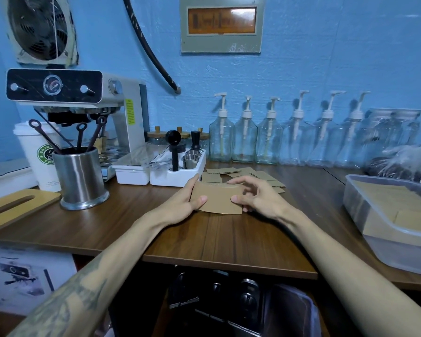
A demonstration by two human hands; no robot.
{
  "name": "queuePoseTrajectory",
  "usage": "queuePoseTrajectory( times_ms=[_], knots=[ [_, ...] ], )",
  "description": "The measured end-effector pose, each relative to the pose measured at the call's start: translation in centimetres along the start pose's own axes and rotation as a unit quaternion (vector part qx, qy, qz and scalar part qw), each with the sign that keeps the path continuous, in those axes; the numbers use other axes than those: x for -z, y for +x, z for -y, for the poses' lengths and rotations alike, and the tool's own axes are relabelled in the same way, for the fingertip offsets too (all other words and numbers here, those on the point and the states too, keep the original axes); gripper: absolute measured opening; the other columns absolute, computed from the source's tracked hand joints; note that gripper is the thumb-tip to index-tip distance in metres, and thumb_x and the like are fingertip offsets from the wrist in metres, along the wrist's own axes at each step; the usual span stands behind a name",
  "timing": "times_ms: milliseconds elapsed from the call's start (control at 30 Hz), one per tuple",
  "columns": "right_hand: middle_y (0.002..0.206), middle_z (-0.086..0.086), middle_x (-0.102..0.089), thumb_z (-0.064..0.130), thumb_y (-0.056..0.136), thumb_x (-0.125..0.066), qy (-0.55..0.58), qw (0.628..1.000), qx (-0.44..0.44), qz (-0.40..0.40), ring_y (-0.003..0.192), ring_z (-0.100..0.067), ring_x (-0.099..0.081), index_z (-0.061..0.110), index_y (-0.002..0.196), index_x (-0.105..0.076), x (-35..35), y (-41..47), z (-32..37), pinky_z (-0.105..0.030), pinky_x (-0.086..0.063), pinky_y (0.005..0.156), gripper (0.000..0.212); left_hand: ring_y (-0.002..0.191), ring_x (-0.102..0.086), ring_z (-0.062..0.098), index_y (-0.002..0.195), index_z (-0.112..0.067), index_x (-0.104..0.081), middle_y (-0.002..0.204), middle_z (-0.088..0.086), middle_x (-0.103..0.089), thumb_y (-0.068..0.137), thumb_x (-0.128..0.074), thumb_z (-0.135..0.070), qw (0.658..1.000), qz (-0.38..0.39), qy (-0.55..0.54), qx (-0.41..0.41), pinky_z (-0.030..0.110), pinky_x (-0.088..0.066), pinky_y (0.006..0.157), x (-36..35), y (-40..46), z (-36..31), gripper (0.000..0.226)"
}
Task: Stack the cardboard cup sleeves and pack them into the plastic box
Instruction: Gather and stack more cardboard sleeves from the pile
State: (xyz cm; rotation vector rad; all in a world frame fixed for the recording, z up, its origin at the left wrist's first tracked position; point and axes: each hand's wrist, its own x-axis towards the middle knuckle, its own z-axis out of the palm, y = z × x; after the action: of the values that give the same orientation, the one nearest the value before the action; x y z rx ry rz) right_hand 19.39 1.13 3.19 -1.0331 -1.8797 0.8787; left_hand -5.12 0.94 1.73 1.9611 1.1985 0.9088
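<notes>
Both hands' grips hold the sleeve stack (218,199) — left (185,203), right (254,199) — seemingly several sleeves.

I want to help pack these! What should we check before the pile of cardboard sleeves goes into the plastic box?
1. Both hands on the pile: ok. The left hand and right hand grip the stack of cup sleeves at its two ends.
2. Edges lined up: cannot tell; only the top sleeve shows.
3. Room in the plastic box: cannot tell. Sleeves already fill much of the visible part, and its right end is out of view.
4. Path to the box: ok. The wooden counter between stack and box is bare.
5. All sleeves gathered: not ok. Loose sleeves lie behind the hands.
</notes>
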Motion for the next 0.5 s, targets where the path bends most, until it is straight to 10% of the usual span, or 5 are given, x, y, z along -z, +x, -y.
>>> queuePoseTrajectory(
  times_ms=[133, 500],
  knots=[
    [0.054, 0.017, -0.052, 0.005, 0.083, -0.076, -0.030, 0.999, 0.012, -0.037, 0.053, -0.008, -0.039, 0.013, 0.113, -0.065, 0.3, 0.1, 0.0, -0.017, -0.034, 0.053, 0.033, 0.104, -0.064, 0.000, 0.131, -0.019, -0.053, 0.120, -0.001, -0.066, 0.095, -0.061, -0.009, 0.996, -0.055, -0.048, -0.042, 0.011, -0.047, 0.086, 0.0, -0.1, -0.6, 0.038],
    [0.111, 0.010, -0.061, 0.063, 0.072, -0.071, -0.218, 0.973, 0.041, -0.063, 0.102, -0.005, -0.050, 0.041, 0.110, -0.066, 0.3, 1.2, -0.4, -0.025, -0.041, 0.087, 0.043, 0.078, -0.065, -0.007, 0.131, -0.006, -0.050, 0.105, 0.001, -0.066, 0.090, -0.064, 0.005, 0.997, -0.034, -0.047, -0.043, 0.010, -0.047, 0.070, -0.1, 0.1, -0.1, 0.045]
  ],
)
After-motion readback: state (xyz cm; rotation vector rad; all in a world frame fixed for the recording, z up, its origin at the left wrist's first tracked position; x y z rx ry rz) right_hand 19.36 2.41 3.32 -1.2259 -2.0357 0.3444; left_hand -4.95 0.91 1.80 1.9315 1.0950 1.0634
